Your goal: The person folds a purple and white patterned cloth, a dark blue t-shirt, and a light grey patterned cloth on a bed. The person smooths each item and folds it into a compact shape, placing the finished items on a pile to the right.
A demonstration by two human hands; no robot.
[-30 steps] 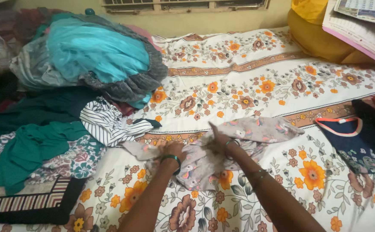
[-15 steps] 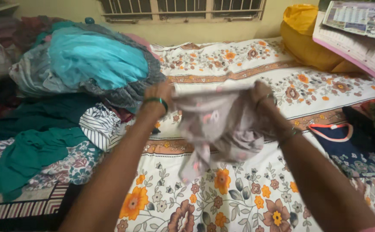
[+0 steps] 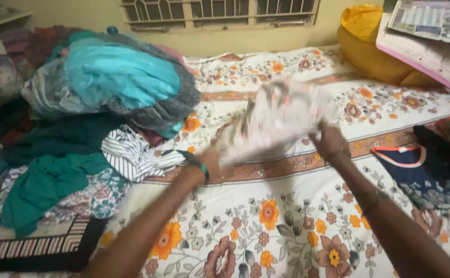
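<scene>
While both hands — left hand (image 3: pixel 210 160), right hand (image 3: pixel 329 142) — grip a pale cloth (image 3: pixel 279 119), a floral bedsheet (image 3: pixel 266 226) lies below.

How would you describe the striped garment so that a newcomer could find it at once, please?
On the floral bedsheet, look left to the clothes pile topped with turquoise fabric. The striped garment lies crumpled at its near edge, beside the left hand. It alone has thin black-and-white stripes; its neighbours are teal or floral.

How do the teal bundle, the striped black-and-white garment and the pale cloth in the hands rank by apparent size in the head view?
1. Teal bundle, clearly largest.
2. and 3. Pale cloth and striped garment look alike; the cloth is motion-blurred, so unranked.
</scene>
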